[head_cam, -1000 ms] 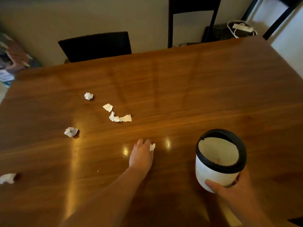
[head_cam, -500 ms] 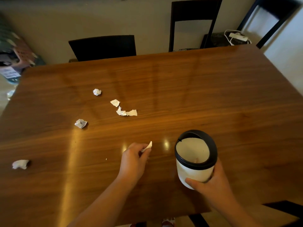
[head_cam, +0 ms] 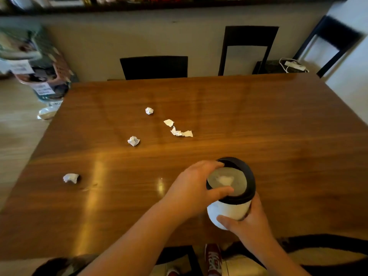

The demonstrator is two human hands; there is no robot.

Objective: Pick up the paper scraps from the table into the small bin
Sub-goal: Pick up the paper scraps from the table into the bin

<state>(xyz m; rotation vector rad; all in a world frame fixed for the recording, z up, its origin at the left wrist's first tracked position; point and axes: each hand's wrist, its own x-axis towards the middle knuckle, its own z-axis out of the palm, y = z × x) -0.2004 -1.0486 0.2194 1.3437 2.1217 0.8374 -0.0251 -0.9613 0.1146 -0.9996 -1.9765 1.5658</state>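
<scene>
The small white bin (head_cam: 229, 212) with a black rim stands near the table's front edge, and my right hand (head_cam: 247, 224) grips its near side. My left hand (head_cam: 191, 188) rests at the bin's left rim, fingers and thumb spread over the swing lid. A small white scrap (head_cam: 225, 180) lies on the lid between them, apart from the fingertips. Several scraps lie on the wooden table (head_cam: 258, 126): a crumpled ball (head_cam: 149, 110), a flat piece (head_cam: 168, 122), a torn strip (head_cam: 181, 133), another ball (head_cam: 133, 141) and one at the far left (head_cam: 71, 178).
Black chairs (head_cam: 154, 66) (head_cam: 249, 48) stand along the far edge. A basket of clutter (head_cam: 39, 76) sits on the floor beyond the left corner. A white power strip (head_cam: 294, 65) lies at the back right. A red shoe (head_cam: 214, 259) shows below the front edge.
My left hand lifted the small scrap off the table and carried it right to the bin's lid. The bin and my right hand shifted left, closer to the left hand.
</scene>
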